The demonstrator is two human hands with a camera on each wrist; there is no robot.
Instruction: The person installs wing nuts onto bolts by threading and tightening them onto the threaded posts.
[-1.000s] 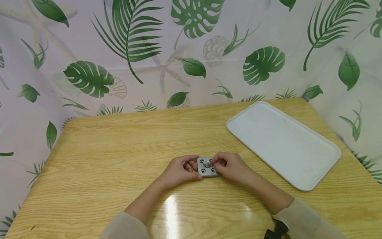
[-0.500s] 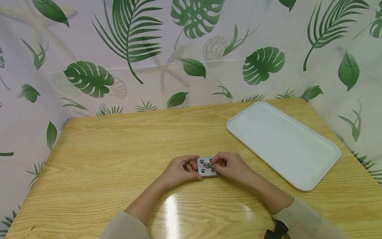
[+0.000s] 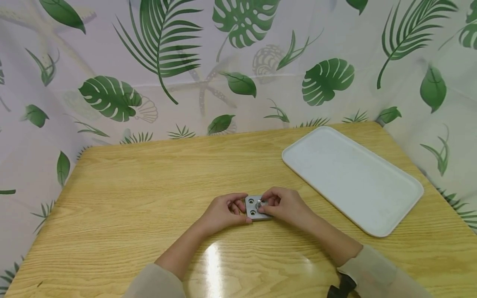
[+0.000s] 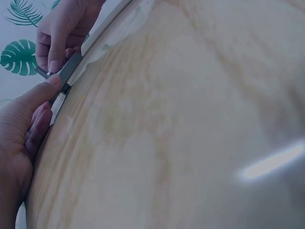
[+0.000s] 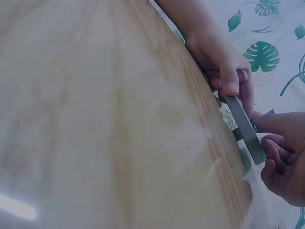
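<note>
A small grey square metal plate (image 3: pixel 249 208) with holes near its corners lies low over the table. My left hand (image 3: pixel 220 214) grips its left side, thumb at the near edge and index finger at the far edge. From the plate's middle rises a small shiny metal piece (image 3: pixel 258 204). My right hand (image 3: pixel 291 208) pinches that piece between thumb and fingers, hiding the plate's right part. In the right wrist view the plate (image 5: pixel 244 129) shows edge-on, a dark stub (image 5: pixel 237 134) beneath it. The left wrist view also shows the plate (image 4: pixel 71 67) between both hands.
A white rectangular tray (image 3: pixel 354 182) lies to the right on the wooden table (image 3: pixel 149 182). Leaf-patterned cloth (image 3: pixel 261 95) hangs behind the table and at its sides. A black object (image 3: pixel 342 285) is by the right sleeve.
My right hand has shifted slightly left, its thumb now lying farther over the plate against the middle piece. My left hand keeps its grip, and the plate stays in place.
</note>
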